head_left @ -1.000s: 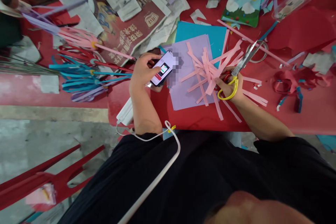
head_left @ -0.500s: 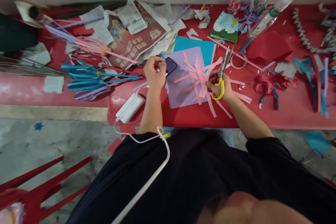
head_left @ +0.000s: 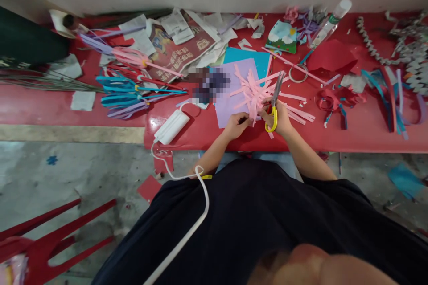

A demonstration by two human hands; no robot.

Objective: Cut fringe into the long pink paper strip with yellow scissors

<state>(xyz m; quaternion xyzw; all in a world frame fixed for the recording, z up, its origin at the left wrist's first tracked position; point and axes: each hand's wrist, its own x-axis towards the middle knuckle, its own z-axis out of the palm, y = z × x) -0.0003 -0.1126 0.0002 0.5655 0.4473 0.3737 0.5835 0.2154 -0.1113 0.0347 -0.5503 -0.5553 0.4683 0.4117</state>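
My left hand [head_left: 236, 125] pinches the end of a pink paper strip [head_left: 253, 109] at the near edge of a tangled pile of pink strips [head_left: 252, 87]. Just right of it, my right hand [head_left: 282, 120] holds yellow-handled scissors [head_left: 273, 113], blades pointing up and away from me. Its fingertips also reach the pink strips. Beneath the pile lie a purple paper sheet [head_left: 224, 113] and a blue sheet [head_left: 230, 54]. A pixelated patch hides what lies left of the purple sheet.
A white power bank [head_left: 172, 127] with a cable lies at left. Bundles of blue looped strips [head_left: 117, 91] and pink loops [head_left: 130, 57] lie beyond it. A newspaper [head_left: 182, 51], a clear bottle [head_left: 329, 26], a tape ring [head_left: 297, 73] and red strips [head_left: 329, 100] lie around.
My left hand has moved right and toward me, from beside the phone to the pink strips. My right hand still holds the scissors, and the two hands are now close together.
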